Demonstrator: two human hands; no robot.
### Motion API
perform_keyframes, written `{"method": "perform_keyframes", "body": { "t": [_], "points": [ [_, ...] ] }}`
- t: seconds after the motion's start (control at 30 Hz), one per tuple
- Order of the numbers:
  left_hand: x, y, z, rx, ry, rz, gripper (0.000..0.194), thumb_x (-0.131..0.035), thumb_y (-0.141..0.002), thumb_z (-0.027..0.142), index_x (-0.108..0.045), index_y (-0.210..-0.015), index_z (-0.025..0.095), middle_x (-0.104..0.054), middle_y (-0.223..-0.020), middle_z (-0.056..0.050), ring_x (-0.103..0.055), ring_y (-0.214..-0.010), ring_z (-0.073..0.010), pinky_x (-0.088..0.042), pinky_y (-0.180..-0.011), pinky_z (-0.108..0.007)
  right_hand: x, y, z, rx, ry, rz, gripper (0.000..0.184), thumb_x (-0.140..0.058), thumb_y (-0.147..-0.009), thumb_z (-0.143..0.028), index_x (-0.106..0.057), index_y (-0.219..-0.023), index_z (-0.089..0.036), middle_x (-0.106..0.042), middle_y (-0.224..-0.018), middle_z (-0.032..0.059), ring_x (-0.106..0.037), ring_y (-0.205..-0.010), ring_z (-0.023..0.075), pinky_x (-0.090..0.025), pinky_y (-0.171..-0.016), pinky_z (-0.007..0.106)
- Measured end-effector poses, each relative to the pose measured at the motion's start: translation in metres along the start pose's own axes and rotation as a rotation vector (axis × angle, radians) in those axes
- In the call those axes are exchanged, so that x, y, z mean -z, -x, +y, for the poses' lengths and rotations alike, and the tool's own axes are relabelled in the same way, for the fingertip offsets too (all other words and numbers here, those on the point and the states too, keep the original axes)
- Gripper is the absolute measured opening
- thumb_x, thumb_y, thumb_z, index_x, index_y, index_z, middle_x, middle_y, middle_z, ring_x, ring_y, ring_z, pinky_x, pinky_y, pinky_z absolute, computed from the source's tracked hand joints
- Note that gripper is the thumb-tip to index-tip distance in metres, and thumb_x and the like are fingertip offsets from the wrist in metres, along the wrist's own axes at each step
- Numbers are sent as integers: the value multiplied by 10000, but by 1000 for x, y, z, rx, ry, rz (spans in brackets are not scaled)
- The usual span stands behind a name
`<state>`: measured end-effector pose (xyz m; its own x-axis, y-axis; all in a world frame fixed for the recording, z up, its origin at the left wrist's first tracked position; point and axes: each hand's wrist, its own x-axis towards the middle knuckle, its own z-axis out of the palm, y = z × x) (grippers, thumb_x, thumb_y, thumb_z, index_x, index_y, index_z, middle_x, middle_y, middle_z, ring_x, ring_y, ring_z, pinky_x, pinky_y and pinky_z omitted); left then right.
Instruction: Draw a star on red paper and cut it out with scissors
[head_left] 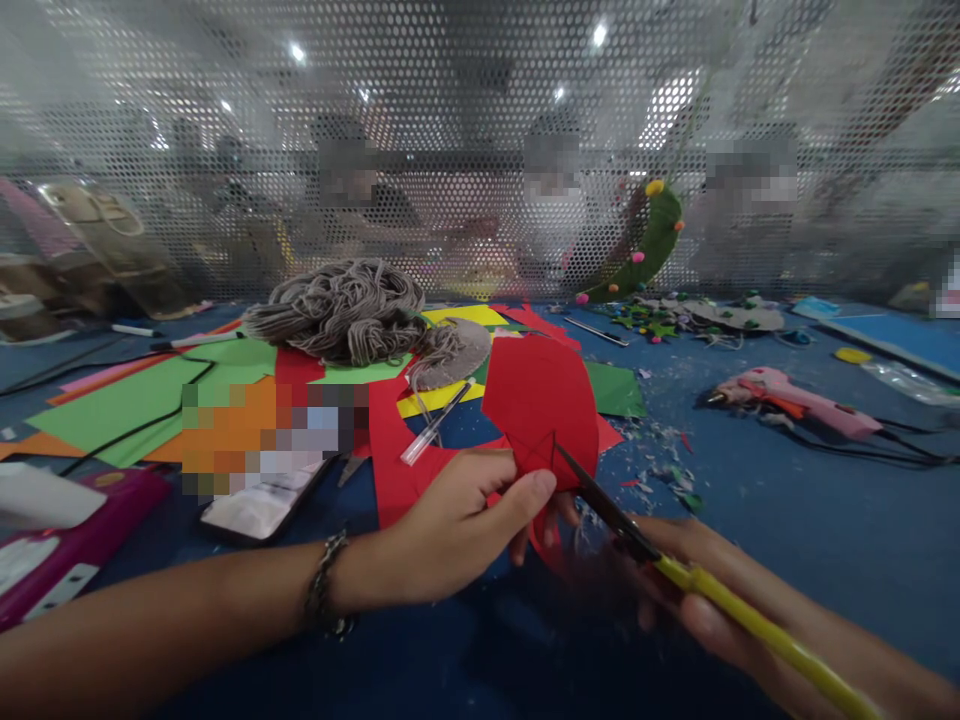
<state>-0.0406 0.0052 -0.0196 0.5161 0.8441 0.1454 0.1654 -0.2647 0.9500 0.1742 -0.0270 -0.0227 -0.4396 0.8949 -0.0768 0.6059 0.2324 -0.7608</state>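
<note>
My left hand (450,520) pinches a piece of red paper (540,390) between thumb and fingers, above the blue table. Dark pen lines in a zigzag mark the paper near my thumb, and its right edge is curved. In my right hand (705,590) is a pair of scissors (690,575) with yellow handles. The dark blades point up and left, their tip at the paper's lower right by the pen lines. A curl of red paper hangs below my left fingers. How far the blades are apart is hard to make out.
Left of my hands lie a phone (262,495), green paper sheets (127,400) and a purple case (112,530). Grey yarn (341,310) sits behind. A pink glue gun (802,400) with its cable rests at right. Behind stands a perforated metal screen (465,120), with people beyond it.
</note>
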Motion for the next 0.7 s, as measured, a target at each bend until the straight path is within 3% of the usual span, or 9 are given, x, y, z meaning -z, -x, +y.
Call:
{"method": "perform_keyframes", "body": {
  "t": [0.47,0.7],
  "points": [
    [0,2,3,-5,-47,27,386,-290,-842,314,-602,-695,141,-514,-523,19,-474,-454,-63,-389,-461,-158,-2,0,3,-9,-51,20,688,-354,-703,-706,-597,-1050,-163,-579,-717,79,-544,-642,176,-489,-593,314],
    [-1,2,9,-57,-30,46,388,-290,-849,277,-606,-679,130,-505,-505,21,-462,-442,-53,-370,-444,-146,-1,3,9,47,-160,-71,616,-335,-751,-659,-541,-1066,-171,-559,-727,74,-518,-609,144,-472,-523,255]
  ]
}}
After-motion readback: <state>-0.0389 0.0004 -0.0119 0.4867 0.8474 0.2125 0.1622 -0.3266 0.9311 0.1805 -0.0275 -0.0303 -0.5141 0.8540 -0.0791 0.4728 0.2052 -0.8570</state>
